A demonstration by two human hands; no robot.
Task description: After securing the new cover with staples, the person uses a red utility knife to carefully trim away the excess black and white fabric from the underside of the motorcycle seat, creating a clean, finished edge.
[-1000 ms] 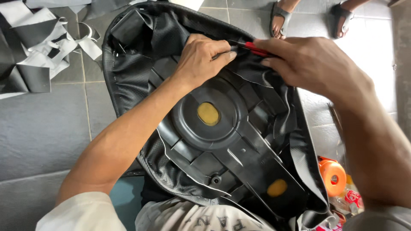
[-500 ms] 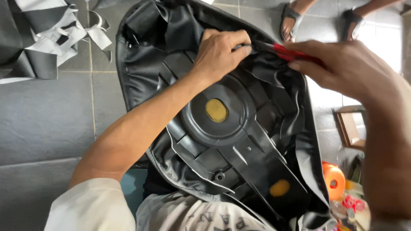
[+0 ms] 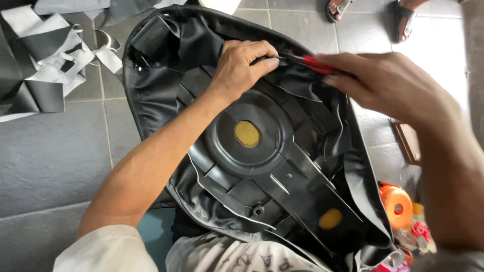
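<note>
An upturned black motorcycle seat (image 3: 262,166) rests on my lap, its plastic base with two yellow rubber pads facing up and a black vinyl cover (image 3: 151,95) wrapped around its rim. My left hand (image 3: 244,63) presses and pinches the cover's edge against the far side of the base. My right hand (image 3: 388,88) grips a red-handled tool (image 3: 315,63) whose dark tip meets the cover right at the left fingertips.
Black and grey vinyl scraps (image 3: 45,65) lie on the tiled floor at the upper left. An orange spool (image 3: 397,206) and small packets sit at the lower right. Another person's sandalled feet (image 3: 373,12) stand at the top. A wooden-framed object (image 3: 407,141) lies right of the seat.
The view has shifted slightly. My right hand has come a little lower and nearer, still holding the tool at the cover's edge. My left hand keeps its grip on the cover.
</note>
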